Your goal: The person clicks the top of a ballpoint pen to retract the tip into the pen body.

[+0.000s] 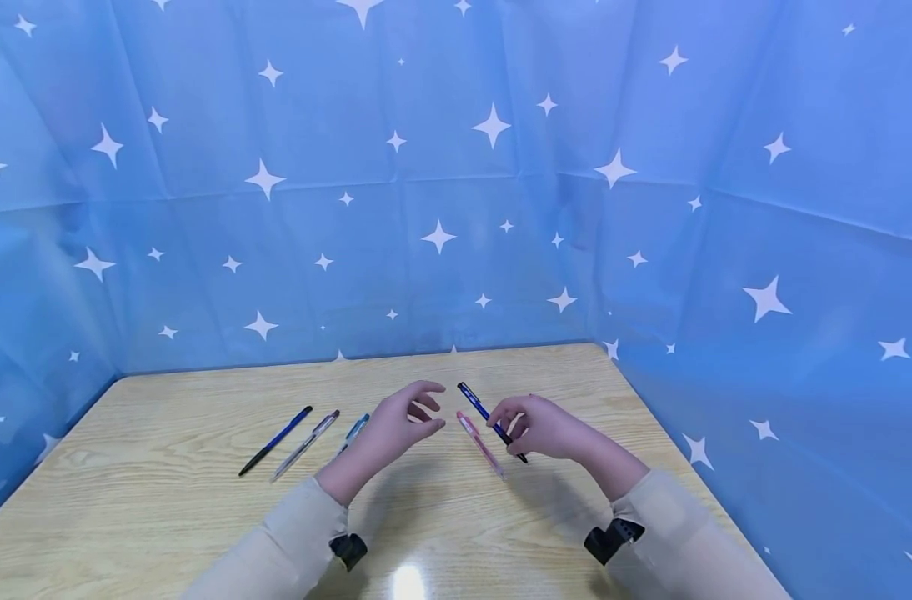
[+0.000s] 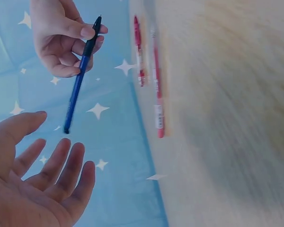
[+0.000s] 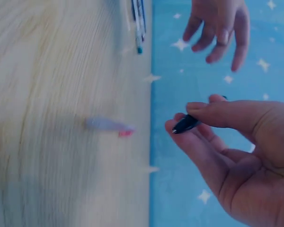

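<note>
In the head view my right hand (image 1: 546,429) pinches a blue pen (image 1: 473,398) with black ends, held slantwise above the table. The left wrist view shows the thumb and fingers on the black part of this blue pen (image 2: 75,99), its tip upward. My left hand (image 1: 388,429) hovers to the left, palm toward the pen, fingers spread and slightly bent, holding nothing. Between the hands a pink pen (image 1: 480,443) lies on the table. Beyond it in the left wrist view is a smaller-looking red pen (image 2: 138,49), apparently hidden by my right hand in the head view.
Left of my left hand lie a blue and black pen (image 1: 276,442), a clear pen with a dark end (image 1: 306,446) and a teal pen (image 1: 354,429), partly covered by that hand. A blue star-patterned cloth (image 1: 441,208) stands behind and beside the wooden table (image 1: 163,500).
</note>
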Available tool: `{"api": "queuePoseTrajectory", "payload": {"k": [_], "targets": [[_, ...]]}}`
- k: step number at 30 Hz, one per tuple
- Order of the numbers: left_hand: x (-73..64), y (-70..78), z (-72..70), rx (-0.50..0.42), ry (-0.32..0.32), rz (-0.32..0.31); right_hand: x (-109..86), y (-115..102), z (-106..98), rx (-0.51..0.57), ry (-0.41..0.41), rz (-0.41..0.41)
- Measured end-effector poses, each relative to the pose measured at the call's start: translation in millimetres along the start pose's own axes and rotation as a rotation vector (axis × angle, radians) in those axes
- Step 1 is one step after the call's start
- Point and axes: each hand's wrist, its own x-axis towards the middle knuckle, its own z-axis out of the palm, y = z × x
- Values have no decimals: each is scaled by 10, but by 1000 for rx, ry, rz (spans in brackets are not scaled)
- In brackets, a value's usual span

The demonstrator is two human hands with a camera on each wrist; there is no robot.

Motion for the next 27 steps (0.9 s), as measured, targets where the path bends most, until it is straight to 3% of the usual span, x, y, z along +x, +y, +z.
{"api": "queuePoseTrajectory", "payload": {"k": [13, 19, 27], "targets": [[-8, 295, -155, -156, 170, 63, -24, -441, 228, 99, 141, -87], [-26, 440, -230, -230, 202, 77, -5, -527, 361, 200, 219, -125], [-46, 522, -266, -389, 235, 59, 20, -650, 560, 322, 345, -126]]}}
